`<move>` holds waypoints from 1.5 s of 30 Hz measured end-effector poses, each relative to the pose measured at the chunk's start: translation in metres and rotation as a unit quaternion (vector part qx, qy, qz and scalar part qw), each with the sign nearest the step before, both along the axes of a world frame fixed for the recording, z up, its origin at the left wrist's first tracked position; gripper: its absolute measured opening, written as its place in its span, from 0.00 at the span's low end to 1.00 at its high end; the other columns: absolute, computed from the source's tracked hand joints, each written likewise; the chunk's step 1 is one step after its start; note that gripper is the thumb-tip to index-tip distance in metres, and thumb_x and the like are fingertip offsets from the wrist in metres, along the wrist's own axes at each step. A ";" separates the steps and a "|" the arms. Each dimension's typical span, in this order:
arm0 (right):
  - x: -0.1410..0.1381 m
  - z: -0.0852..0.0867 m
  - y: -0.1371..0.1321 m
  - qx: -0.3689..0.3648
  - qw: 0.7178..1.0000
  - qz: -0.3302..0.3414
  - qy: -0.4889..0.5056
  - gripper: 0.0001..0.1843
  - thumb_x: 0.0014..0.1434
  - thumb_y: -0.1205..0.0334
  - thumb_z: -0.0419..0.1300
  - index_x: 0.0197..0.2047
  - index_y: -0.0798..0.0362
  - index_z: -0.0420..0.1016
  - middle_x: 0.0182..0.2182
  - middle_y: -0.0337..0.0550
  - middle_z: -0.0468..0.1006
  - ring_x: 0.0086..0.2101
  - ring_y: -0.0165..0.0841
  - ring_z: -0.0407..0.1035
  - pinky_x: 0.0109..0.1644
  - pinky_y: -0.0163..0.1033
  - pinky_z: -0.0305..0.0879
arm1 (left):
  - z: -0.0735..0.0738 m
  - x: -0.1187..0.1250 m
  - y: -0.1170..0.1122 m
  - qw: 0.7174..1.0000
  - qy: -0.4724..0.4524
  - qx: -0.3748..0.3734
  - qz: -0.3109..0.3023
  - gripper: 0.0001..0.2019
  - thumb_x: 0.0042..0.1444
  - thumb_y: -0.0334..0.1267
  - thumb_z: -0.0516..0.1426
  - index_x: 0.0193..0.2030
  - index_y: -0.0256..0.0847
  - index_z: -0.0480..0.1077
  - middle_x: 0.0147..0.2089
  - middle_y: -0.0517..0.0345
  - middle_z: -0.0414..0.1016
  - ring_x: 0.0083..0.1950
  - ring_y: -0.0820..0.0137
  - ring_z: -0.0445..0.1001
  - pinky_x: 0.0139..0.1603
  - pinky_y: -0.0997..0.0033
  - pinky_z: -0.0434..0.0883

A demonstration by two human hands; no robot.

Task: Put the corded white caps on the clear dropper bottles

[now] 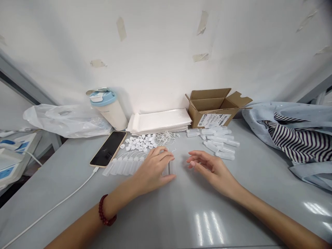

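Landmark: phone (108, 148). A row of small clear bottles (124, 166) starts just right of it. Left hand (157, 165) lies over the row's end away from the phone, fingers loosely spread; cannot tell whether they grip. Right hand (211, 171), farther right of the phone, has fingers half-curled, nothing visible in them. A sideways brush by the left hand could skew the row; white caps (141, 142) heaped right of the phone may scatter if knuckles catch them.
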State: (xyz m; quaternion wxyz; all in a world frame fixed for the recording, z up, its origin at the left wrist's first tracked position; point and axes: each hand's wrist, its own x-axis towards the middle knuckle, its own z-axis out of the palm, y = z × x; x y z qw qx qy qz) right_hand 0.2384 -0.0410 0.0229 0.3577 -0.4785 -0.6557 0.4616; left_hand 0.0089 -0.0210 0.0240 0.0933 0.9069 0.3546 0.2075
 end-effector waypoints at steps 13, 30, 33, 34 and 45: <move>0.004 0.002 0.002 0.023 0.999 -0.019 -0.021 0.17 0.61 0.51 0.55 0.48 0.52 0.68 0.39 0.48 0.79 0.37 0.37 0.75 0.41 0.45 0.71 | 0.007 -0.005 -0.001 0.999 0.046 0.001 -0.005 0.18 0.50 0.37 0.64 0.47 0.36 0.67 0.48 0.51 0.75 0.57 0.54 0.63 0.57 0.52 0.62; 0.006 0.004 0.005 0.033 0.998 -0.033 -0.034 0.17 0.61 0.50 0.55 0.47 0.52 0.69 0.37 0.47 0.79 0.36 0.37 0.75 0.38 0.44 0.71 | 0.007 -0.006 -0.002 0.998 0.058 -0.006 -0.011 0.19 0.50 0.34 0.63 0.49 0.38 0.66 0.49 0.51 0.74 0.58 0.54 0.62 0.56 0.53 0.63; 0.006 0.004 0.005 0.035 0.998 -0.035 -0.034 0.16 0.61 0.50 0.55 0.47 0.52 0.69 0.37 0.47 0.79 0.35 0.37 0.75 0.38 0.44 0.71 | 0.008 -0.007 -0.002 0.998 0.058 -0.004 -0.014 0.19 0.50 0.34 0.63 0.49 0.38 0.66 0.50 0.51 0.73 0.59 0.54 0.62 0.57 0.53 0.64; 0.006 0.004 0.006 0.037 0.998 -0.036 -0.034 0.16 0.61 0.50 0.55 0.47 0.52 0.69 0.37 0.47 0.79 0.35 0.37 0.75 0.38 0.44 0.71 | 0.008 -0.007 -0.002 0.998 0.056 -0.001 -0.015 0.19 0.50 0.34 0.63 0.49 0.38 0.66 0.50 0.51 0.73 0.59 0.54 0.62 0.57 0.53 0.64; 0.010 0.010 0.010 0.091 0.988 -0.072 -0.097 0.14 0.61 0.52 0.54 0.46 0.52 0.70 0.37 0.48 0.79 0.35 0.38 0.75 0.34 0.41 0.71 | 0.010 -0.009 0.006 0.999 -0.020 0.021 -0.013 0.17 0.55 0.44 0.61 0.48 0.38 0.67 0.49 0.49 0.74 0.55 0.56 0.65 0.55 0.54 0.65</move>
